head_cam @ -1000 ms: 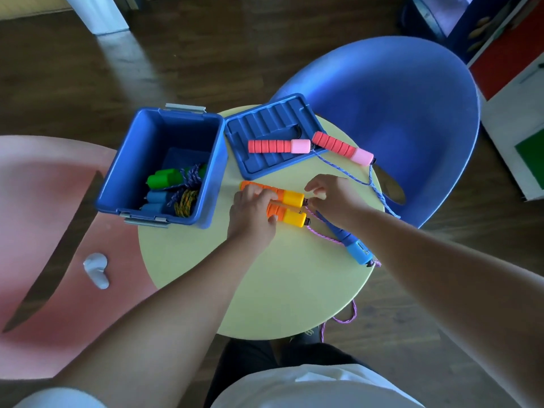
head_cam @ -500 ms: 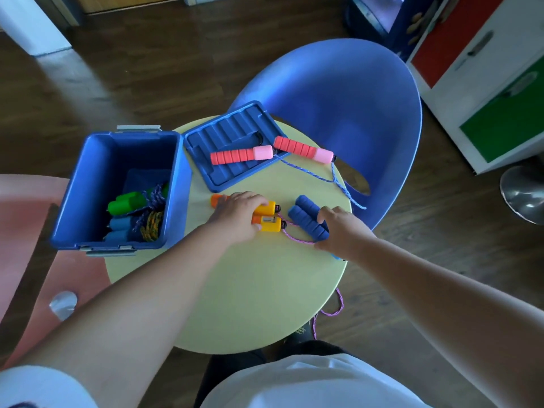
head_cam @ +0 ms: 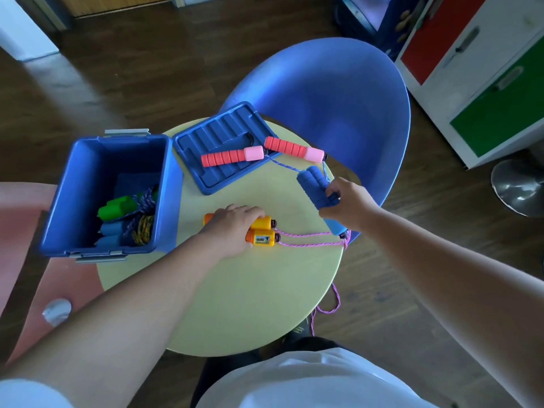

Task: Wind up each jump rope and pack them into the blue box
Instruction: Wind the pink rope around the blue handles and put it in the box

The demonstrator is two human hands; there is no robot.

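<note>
The left hand lies curled over the pair of orange and yellow plastic jump-rope handles on the round pale-green tabletop, holding them down. Their pink braided cord runs right and hangs off the edge. The right hand grips two dark blue foam handles near the tabletop's right edge. The open blue plastic box at the left holds wound ropes; beside it, its blue lid carries one red and pink handle.

Likely a children's playroom or classroom. A round yellow-green table sits beside a moulded blue chair and a pink chair, near a white cabinet with red and green doors.
</note>
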